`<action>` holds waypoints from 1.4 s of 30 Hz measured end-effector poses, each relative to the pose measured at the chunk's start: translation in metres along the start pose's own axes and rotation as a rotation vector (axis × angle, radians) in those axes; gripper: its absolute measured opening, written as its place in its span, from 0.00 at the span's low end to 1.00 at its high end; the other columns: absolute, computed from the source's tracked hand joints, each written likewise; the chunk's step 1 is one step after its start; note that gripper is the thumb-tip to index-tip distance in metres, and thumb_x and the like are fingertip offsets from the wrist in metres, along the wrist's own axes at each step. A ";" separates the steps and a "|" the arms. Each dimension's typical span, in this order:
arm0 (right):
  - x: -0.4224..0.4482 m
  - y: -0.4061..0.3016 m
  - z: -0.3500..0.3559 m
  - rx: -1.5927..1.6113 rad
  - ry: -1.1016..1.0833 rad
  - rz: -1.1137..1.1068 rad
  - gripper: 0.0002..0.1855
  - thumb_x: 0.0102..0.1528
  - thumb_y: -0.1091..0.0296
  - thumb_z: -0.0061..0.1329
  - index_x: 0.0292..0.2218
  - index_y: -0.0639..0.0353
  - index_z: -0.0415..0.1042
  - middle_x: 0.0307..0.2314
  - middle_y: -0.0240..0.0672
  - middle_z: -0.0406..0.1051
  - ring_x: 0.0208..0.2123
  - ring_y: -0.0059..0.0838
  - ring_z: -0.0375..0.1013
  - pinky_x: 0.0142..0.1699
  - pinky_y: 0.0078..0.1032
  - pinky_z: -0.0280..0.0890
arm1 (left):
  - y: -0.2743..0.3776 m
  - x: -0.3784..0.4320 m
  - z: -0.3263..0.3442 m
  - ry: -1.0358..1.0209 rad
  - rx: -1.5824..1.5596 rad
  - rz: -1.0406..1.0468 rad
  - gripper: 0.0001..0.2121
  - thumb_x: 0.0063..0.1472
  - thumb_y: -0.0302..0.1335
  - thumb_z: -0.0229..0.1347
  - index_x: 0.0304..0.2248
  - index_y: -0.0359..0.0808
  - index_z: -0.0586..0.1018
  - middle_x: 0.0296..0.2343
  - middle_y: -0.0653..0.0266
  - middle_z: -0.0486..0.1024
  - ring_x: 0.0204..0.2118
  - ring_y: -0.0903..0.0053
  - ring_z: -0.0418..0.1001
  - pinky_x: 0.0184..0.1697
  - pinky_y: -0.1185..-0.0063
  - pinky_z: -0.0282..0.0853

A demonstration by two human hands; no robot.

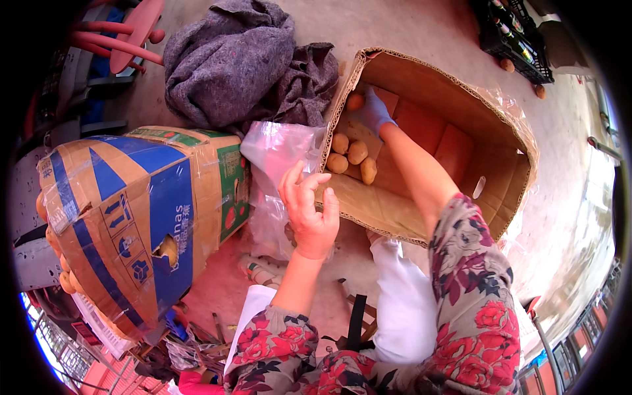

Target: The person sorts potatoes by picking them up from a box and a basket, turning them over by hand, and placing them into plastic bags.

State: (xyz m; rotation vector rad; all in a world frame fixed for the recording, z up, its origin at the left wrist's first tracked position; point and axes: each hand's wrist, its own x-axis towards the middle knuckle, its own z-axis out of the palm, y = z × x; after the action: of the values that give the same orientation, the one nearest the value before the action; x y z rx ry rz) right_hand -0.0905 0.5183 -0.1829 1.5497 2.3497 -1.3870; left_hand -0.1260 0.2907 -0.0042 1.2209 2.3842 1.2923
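Observation:
My right hand (373, 112), in a bluish glove, reaches down inside a large open cardboard box (410, 69). Its fingers are at a round brown potato-like item (355, 101) near the box's left wall; whether they grip it cannot be told. Several more such items (357, 152) lie together on the box floor, nearer to me. My bare left hand (312, 212) is raised just outside the box's near left corner, fingers apart and curled, holding nothing. Beside it hangs a clear plastic bag (276, 148), partly hidden behind the hand.
A taped blue, brown and green carton (170, 197) stands at the left, with similar round items showing at its far left end. A grey-purple blanket (229, 64) lies beyond it, near a red stool (133, 34). A black crate of bottles (518, 44) stands at the upper right.

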 end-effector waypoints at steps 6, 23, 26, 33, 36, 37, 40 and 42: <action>-0.127 -0.042 -0.053 0.647 -0.154 -0.487 0.34 0.40 0.82 0.51 0.48 0.58 0.52 0.41 0.36 0.60 0.46 0.26 0.59 0.54 0.22 0.54 | 0.002 -0.023 -0.002 0.040 -0.364 -0.301 0.25 0.52 0.26 0.55 0.48 0.29 0.61 0.45 0.54 0.62 0.48 0.66 0.59 0.52 0.71 0.55; -0.221 -0.083 -0.087 0.520 -0.215 -0.744 0.35 0.43 0.78 0.52 0.53 0.60 0.55 0.49 0.37 0.58 0.49 0.31 0.60 0.55 0.26 0.54 | 0.053 -0.019 -0.018 -0.116 -0.720 -0.351 0.25 0.52 0.19 0.57 0.49 0.32 0.61 0.44 0.59 0.64 0.45 0.75 0.66 0.50 0.79 0.62; -0.225 -0.085 -0.090 0.980 -0.404 -0.397 0.33 0.44 0.78 0.51 0.52 0.61 0.55 0.50 0.36 0.58 0.52 0.27 0.58 0.56 0.22 0.52 | 0.047 -0.016 -0.017 -0.141 -0.571 -0.225 0.16 0.56 0.19 0.53 0.44 0.30 0.67 0.42 0.62 0.67 0.45 0.77 0.66 0.49 0.80 0.62; -0.142 -0.037 -0.109 1.519 -0.347 0.249 0.23 0.52 0.52 0.43 0.39 0.65 0.67 0.32 0.42 0.70 0.36 0.41 0.71 0.41 0.37 0.67 | 0.029 -0.012 -0.023 -0.005 -0.742 -0.400 0.05 0.59 0.21 0.47 0.35 0.31 0.73 0.31 0.66 0.73 0.36 0.84 0.69 0.42 0.84 0.65; -0.111 0.006 -0.072 0.459 -0.246 0.162 0.26 0.48 0.48 0.47 0.35 0.67 0.70 0.29 0.44 0.72 0.33 0.41 0.72 0.40 0.34 0.66 | 0.027 -0.014 -0.017 -0.045 -0.761 -0.463 0.05 0.59 0.20 0.47 0.35 0.32 0.73 0.30 0.67 0.73 0.33 0.85 0.69 0.39 0.85 0.66; -0.110 0.009 -0.059 0.076 -0.200 0.091 0.29 0.46 0.47 0.49 0.36 0.69 0.70 0.30 0.46 0.72 0.33 0.41 0.72 0.39 0.33 0.65 | 0.024 -0.017 -0.014 -0.070 -0.772 -0.499 0.05 0.59 0.20 0.47 0.35 0.32 0.73 0.29 0.67 0.73 0.32 0.85 0.69 0.38 0.85 0.66; -0.115 0.000 -0.023 -0.425 -0.491 0.208 0.34 0.40 0.42 0.51 0.37 0.67 0.71 0.34 0.49 0.71 0.38 0.40 0.71 0.40 0.32 0.65 | 0.020 -0.021 -0.015 -0.095 -0.795 -0.506 0.05 0.59 0.20 0.47 0.35 0.32 0.73 0.29 0.67 0.73 0.31 0.84 0.70 0.38 0.85 0.67; -0.123 -0.013 -0.013 -0.493 -0.481 0.213 0.32 0.39 0.44 0.51 0.39 0.62 0.72 0.35 0.45 0.71 0.38 0.38 0.72 0.40 0.30 0.66 | 0.020 -0.022 -0.017 -0.079 -0.800 -0.519 0.05 0.59 0.20 0.47 0.35 0.32 0.72 0.28 0.68 0.72 0.31 0.84 0.70 0.38 0.86 0.66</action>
State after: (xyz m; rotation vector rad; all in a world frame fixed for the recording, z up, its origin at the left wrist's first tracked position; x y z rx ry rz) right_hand -0.0315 0.4342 -0.1128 1.1324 1.9626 -0.9069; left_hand -0.1087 0.2702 0.0170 0.3791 1.6454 1.6818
